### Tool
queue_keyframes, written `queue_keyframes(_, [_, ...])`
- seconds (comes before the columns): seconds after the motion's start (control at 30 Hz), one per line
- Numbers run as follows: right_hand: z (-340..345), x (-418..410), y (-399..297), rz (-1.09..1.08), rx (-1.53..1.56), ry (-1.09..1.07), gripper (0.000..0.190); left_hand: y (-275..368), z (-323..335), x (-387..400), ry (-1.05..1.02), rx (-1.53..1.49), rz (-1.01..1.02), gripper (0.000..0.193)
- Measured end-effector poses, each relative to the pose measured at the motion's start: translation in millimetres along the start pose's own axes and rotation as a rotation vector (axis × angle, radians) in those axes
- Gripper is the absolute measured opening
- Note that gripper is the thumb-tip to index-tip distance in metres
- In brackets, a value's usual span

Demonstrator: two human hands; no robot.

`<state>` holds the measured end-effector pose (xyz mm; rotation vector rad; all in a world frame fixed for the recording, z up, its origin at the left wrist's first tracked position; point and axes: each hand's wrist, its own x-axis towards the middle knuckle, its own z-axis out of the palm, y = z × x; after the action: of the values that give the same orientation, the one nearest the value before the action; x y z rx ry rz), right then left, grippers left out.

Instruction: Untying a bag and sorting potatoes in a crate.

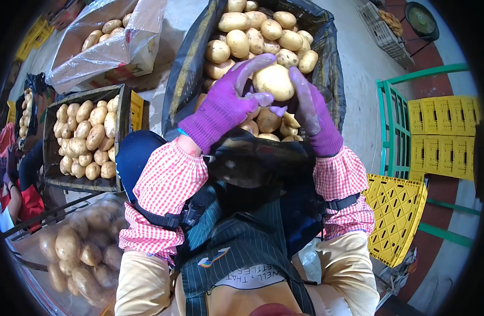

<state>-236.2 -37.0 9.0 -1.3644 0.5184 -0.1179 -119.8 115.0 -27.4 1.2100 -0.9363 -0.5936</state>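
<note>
Both hands wear purple knit gloves with coated fingers, above a crate lined with black plastic (178, 79) and filled with potatoes (238, 43). Between them is a large pale potato (273, 83). My left hand (234, 98) is at its left side, thumb and forefinger spread around it, the thumb below. My right hand (313, 110) has its fingers along the potato's right side; its purple fingertips also show below the potato. More potatoes lie under and beyond the hands, inside the liner.
At left stand a potato-filled crate (125, 134) and a plastic-lined carton (141, 63). Bagged potatoes (83, 252) lie lower left, near a co-worker's arm (14, 201). At right are a yellow plastic crate (396, 217), a green metal frame (384, 126) and stacked yellow crates (443, 154).
</note>
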Motion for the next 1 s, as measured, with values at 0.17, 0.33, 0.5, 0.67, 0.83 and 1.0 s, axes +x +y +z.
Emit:
queue_keyframes(0.17, [5.1, -1.7, 5.3, -0.347, -0.104, -0.110, 0.076, -4.3, -4.0, -5.3, 0.064, -0.270, -0.388, 0.058])
queue_keyframes(0.33, [6.1, -6.3, -4.6, -0.281, -0.173, -0.064, 0.066, -8.0, -3.6, -3.4, 0.175, -0.159, -0.409, 0.054])
queue_keyframes(0.5, [-2.4, 0.2, 12.6, -0.221, -0.217, -0.014, 0.053, -9.1, -5.0, -6.5, 0.181, -0.176, -0.413, 0.053])
queue_keyframes(0.67, [0.4, 13.2, 16.5, -0.248, -0.409, -0.115, 0.041, 11.4, 1.7, -13.0, 0.280, -0.533, -0.548, 0.057])
queue_keyframes(0.83, [-22.3, 19.2, 10.4, -0.254, -0.425, 0.051, 0.039, 16.7, -97.3, -13.4, 0.589, -1.191, 0.032, 0.053])
queue_keyframes(1.0, [-23.6, 32.8, -1.1, -0.086, -0.679, -0.061, 0.050, 17.8, -175.1, -47.6, 0.873, -0.842, 0.172, 0.069])
